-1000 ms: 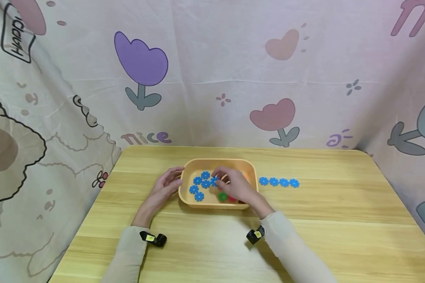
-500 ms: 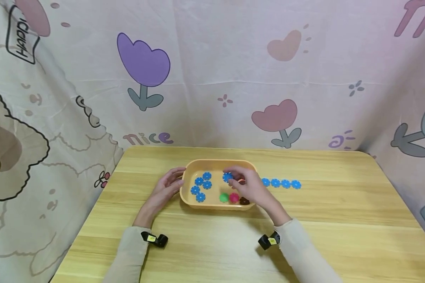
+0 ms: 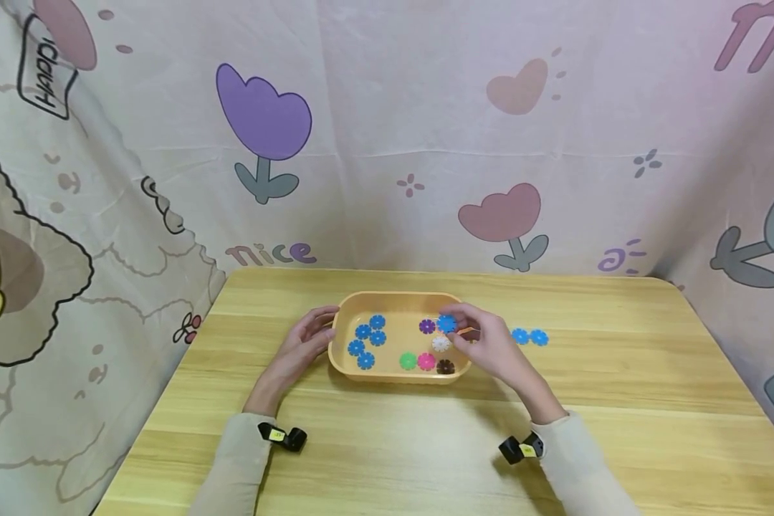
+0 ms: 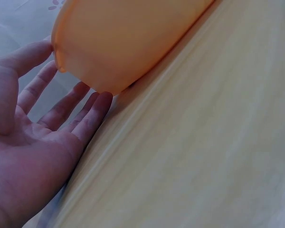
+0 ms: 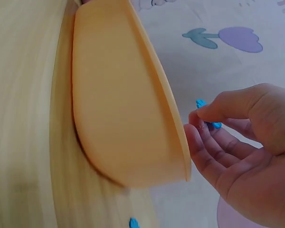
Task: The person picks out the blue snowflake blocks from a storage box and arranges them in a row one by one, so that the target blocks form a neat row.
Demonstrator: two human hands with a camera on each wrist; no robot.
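Note:
My right hand (image 3: 493,347) pinches a blue snowflake disc (image 3: 447,323) between thumb and fingertips, above the right end of a yellow-orange plastic tray (image 3: 393,377). In the right wrist view the pinched disc (image 5: 215,125) is seen edge-on, higher than the tray's rim. My left hand (image 3: 302,342) touches the tray's left end, its fingers fairly straight; in the left wrist view the fingertips meet the outer wall (image 4: 118,42). Inside the tray, several blue discs (image 3: 362,332) lie at the left. Purple (image 3: 427,327), white (image 3: 441,344), green (image 3: 408,360), pink (image 3: 426,361) and dark brown (image 3: 446,367) discs lie at the right.
To the right of the tray, blue discs (image 3: 529,336) lie on the wooden table (image 3: 387,444); my right hand hides part of that row. A patterned cloth (image 3: 374,143) hangs behind the table and along its sides.
My right hand has lifted a blue disc from the left group and carried it rightward over the tray, uncovering the discs at the right. My left hand has stayed at the tray's left end.

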